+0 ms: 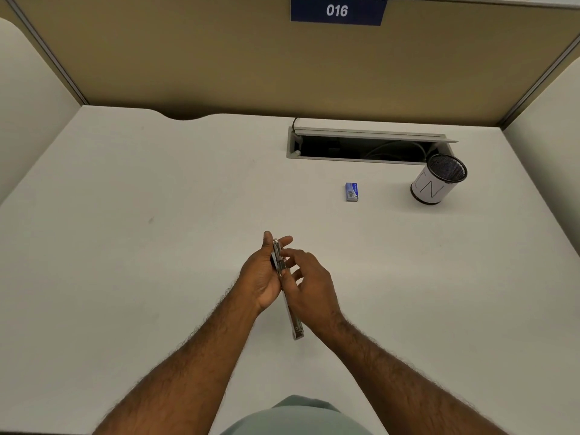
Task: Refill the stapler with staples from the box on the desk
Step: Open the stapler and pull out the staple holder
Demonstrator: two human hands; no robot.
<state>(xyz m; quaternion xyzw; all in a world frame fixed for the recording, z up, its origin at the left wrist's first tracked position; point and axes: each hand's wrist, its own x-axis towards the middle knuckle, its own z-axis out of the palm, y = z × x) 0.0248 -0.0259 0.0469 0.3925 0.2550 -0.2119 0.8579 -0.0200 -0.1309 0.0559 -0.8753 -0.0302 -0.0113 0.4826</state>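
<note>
Stapler (287, 296): I see it gripped edge-up in the left hand (262, 276), steadied for loading. Right hand (309, 285): fingertips pinch its top; I judge opening. Box (351, 192): shut, well apart on the desk (157, 199).

A: What lies beyond the fingers (284, 240)?

B: Well ahead and right of them, a mesh cup (439, 183) stands on the desk (125, 215) (white wrap, marked N).

A: And the slot?

B: The cable slot (361, 149) is ahead of the fingertips and slightly right, its lid (373, 135) raised, pale cables (395, 149) inside. The cup is just beside its right end.

A: Farther still?

B: A tan partition (188, 58) with a blue sign (337, 10) reading 016.

A: Nearer than the fingers?

B: A green shirt (298, 416), at the bottom edge.
</note>
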